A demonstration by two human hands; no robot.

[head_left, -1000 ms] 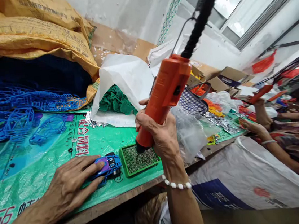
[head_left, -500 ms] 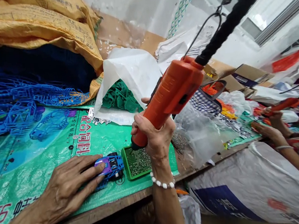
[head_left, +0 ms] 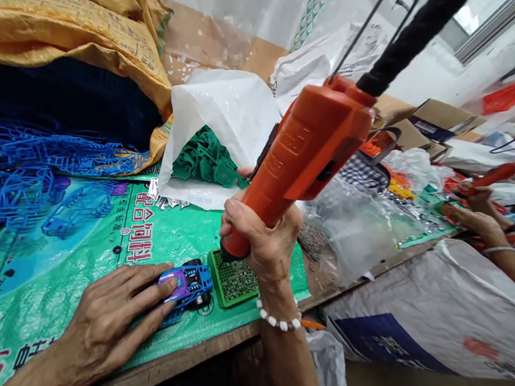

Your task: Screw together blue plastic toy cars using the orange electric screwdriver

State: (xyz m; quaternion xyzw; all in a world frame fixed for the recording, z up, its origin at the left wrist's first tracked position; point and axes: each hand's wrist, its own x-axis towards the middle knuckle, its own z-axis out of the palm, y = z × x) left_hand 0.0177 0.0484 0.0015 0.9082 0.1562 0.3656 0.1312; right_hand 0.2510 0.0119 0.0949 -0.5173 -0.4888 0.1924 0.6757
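My left hand [head_left: 117,310] rests on a blue and purple toy car [head_left: 185,284], its fingertips on the car's purple body. The car lies on the green printed sheet [head_left: 86,251]. My right hand [head_left: 266,229] is wrapped round an orange electric screwdriver [head_left: 299,150], which slants down to the left. Its dark tip is over the left part of a green tray [head_left: 237,280] of small screws, just right of the car. Whether the tip touches the screws cannot be made out.
Blue plastic frames [head_left: 14,166] spill from a yellow sack [head_left: 101,30] at the left. A white bag [head_left: 227,103] holds green parts [head_left: 206,158]. Clear plastic bags [head_left: 359,224] lie to the right. Farther right, another person's hands [head_left: 476,216] hold an orange tool. The wooden table edge [head_left: 166,370] runs in front.
The screwdriver's rear end and its black cable have shifted right, and its tip has moved slightly left over the tray. My left hand stays on the car.
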